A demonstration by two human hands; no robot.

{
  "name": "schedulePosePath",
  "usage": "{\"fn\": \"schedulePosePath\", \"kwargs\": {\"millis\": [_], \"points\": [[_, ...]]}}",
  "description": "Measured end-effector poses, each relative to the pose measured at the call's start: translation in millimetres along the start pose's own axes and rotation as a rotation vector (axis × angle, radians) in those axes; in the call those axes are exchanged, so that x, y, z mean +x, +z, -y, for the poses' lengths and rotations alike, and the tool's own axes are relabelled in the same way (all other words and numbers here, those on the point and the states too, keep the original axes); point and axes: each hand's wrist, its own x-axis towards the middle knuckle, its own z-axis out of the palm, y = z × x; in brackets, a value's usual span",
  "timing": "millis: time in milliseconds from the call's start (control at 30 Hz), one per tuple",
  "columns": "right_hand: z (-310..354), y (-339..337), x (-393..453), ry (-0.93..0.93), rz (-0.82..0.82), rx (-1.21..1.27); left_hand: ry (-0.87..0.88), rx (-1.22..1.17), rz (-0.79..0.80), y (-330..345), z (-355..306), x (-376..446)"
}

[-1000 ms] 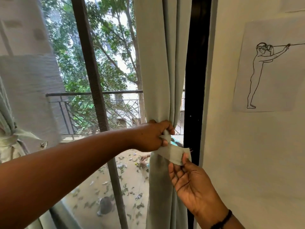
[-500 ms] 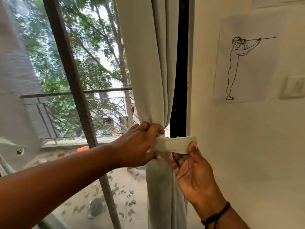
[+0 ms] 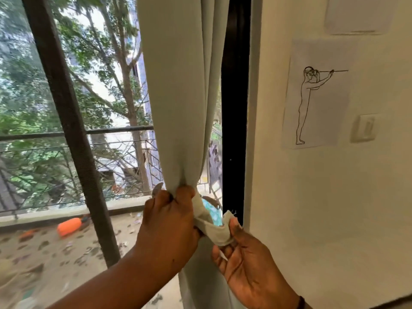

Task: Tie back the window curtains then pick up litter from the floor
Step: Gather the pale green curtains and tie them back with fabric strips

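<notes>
curtain (image 3: 178,97) bunched in my left hand (image 3: 169,221) | tie-back strip (image 3: 214,228) beside that grip, end pinched by my right hand (image 3: 243,262) | knot unfinished; floor litter untouched | wall drawing (image 3: 315,94) right of grip

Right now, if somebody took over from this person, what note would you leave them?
Left hand: grip bunches the pale green curtain at its gathered waist and holds one end of the fabric tie-back strip.
Right hand: thumb and fingers pinch the strip's free end, beside the black window frame.
Done: curtain gathered.
Left: no knot shows yet, so fasten the strip, then collect floor litter, which is not in view here.
</notes>
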Motion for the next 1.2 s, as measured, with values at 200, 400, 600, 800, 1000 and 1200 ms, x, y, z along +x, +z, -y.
{"fn": "schedulePosePath", "kwargs": {"millis": [200, 400, 600, 800, 1000, 1200], "points": [[-30.5, 21.7, 24.1, -0.028, -0.014, -0.049, -0.063, -0.211, 0.159, -4.5, 46.5, 10.7], [-50.4, 38.1, 48.0, -0.095, -0.037, -0.035, 0.146, -0.050, 0.296, -20.5, 86.7, 35.0], [-41.9, 49.9, 66.0, -0.199, -0.087, 0.064, 0.268, 0.014, 0.337, -6.1, 94.0, 44.7], [-28.8, 59.5, 68.0, -0.237, 0.046, -0.055, 0.283, -0.072, 0.254, 21.0, 87.3, 64.6], [-29.9, 29.4, 75.5, 0.063, 0.011, 0.026, 0.221, -0.521, 0.424, 37.7, 75.2, 81.9], [0.3, 8.6, 88.4, 0.022, 0.005, -0.194, 0.068, -0.529, 0.648, 25.6, 47.7, 107.7]]}}
